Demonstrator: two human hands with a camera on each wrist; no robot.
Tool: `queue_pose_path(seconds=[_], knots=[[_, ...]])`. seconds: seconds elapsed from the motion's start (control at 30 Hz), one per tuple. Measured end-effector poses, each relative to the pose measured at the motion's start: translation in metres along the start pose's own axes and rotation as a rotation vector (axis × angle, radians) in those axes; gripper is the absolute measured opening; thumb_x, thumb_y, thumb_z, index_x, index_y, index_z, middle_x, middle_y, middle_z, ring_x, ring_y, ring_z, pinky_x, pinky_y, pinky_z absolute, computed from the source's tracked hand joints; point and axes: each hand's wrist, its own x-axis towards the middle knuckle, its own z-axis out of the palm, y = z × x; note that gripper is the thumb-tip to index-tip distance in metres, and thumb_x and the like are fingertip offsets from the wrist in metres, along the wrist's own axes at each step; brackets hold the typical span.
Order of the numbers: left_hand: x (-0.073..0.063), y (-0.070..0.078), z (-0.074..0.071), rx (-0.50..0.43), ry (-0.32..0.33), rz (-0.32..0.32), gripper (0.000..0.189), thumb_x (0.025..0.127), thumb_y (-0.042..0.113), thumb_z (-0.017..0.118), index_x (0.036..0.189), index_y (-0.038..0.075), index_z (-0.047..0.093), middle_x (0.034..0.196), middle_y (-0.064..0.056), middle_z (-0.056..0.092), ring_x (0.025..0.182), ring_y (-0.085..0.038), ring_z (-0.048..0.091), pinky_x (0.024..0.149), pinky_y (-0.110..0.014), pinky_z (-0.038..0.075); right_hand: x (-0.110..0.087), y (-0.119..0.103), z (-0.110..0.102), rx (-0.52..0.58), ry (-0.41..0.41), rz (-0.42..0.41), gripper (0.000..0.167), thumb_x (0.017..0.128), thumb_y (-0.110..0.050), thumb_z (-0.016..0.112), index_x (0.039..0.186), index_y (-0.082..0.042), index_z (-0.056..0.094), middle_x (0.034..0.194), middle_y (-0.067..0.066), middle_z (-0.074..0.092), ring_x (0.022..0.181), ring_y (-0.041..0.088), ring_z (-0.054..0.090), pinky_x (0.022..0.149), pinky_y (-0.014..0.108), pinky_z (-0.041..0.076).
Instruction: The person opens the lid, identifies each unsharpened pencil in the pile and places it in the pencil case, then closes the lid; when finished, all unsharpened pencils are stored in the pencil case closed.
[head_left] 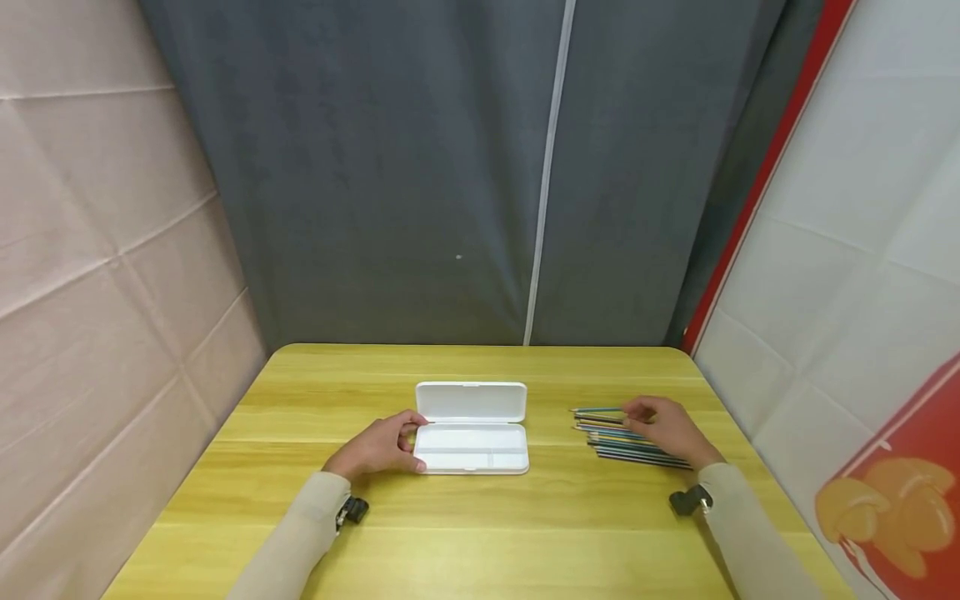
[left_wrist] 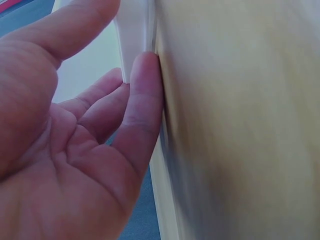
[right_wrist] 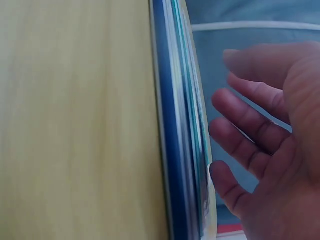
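An opened white pencil case (head_left: 471, 439) lies on the table, its lid (head_left: 471, 402) raised at the back and its tray showing no pencils. My left hand (head_left: 378, 446) grips the case by its left end. Close up in the left wrist view, thumb and fingers of that hand (left_wrist: 75, 125) lie about the edge of the white case (left_wrist: 135, 35). To the right lies a row of several thin coloured pencils (head_left: 618, 437). Over them hovers my right hand (head_left: 667, 425), and the right wrist view shows its fingers loosely bent beside the pencils (right_wrist: 180, 100), with nothing between them.
The wooden table (head_left: 480, 542) has a yellow striped grain. A grey curtain (head_left: 375, 183) hangs behind its far edge. Pale sheeting (head_left: 112, 292) stands on the left and a white and red printed sheet (head_left: 847, 275) on the right.
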Motion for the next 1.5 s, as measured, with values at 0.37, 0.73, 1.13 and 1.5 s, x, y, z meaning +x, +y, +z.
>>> queue_pose_path(seconds=[0.37,0.73,1.13,1.5], knots=[[0.0,0.0,0.0,-0.01,-0.001,-0.008,0.079,0.077,0.031,0.097,0.144,0.016,0.058,0.131,-0.007,0.07,0.095,-0.019,0.059,0.08,-0.031,0.049,-0.005,0.009,-0.004,-0.085,-0.017,0.007,0.017,0.099,-0.021,0.075,0.113,-0.01,0.077,0.107,0.007,0.077,0.097,0.024,0.071,0.083,0.042,0.058],[0.0,-0.003,0.001,0.002,-0.001,0.003,0.078,0.078,0.032,0.096,0.144,0.015,0.058,0.122,-0.004,0.072,0.093,-0.018,0.059,0.079,-0.029,0.048,-0.002,0.018,-0.003,-0.169,0.01,-0.004,0.01,0.097,-0.009,0.075,0.105,-0.014,0.079,0.106,0.009,0.075,0.095,0.025,0.069,0.086,0.05,0.056],[-0.001,0.001,0.0,0.007,0.001,-0.002,0.077,0.079,0.031,0.095,0.144,0.015,0.057,0.128,-0.006,0.071,0.095,-0.018,0.059,0.082,-0.03,0.048,-0.004,0.019,-0.007,-0.155,-0.046,0.0,0.01,0.099,-0.01,0.073,0.107,-0.008,0.078,0.106,0.01,0.075,0.097,0.027,0.07,0.088,0.052,0.057],[-0.001,0.001,0.001,0.009,0.009,-0.003,0.077,0.079,0.031,0.096,0.144,0.015,0.058,0.138,-0.011,0.069,0.095,-0.018,0.06,0.083,-0.032,0.049,-0.003,0.019,-0.005,-0.178,-0.072,0.006,0.012,0.1,-0.008,0.069,0.11,-0.008,0.076,0.105,0.007,0.072,0.095,0.022,0.066,0.086,0.049,0.055]])
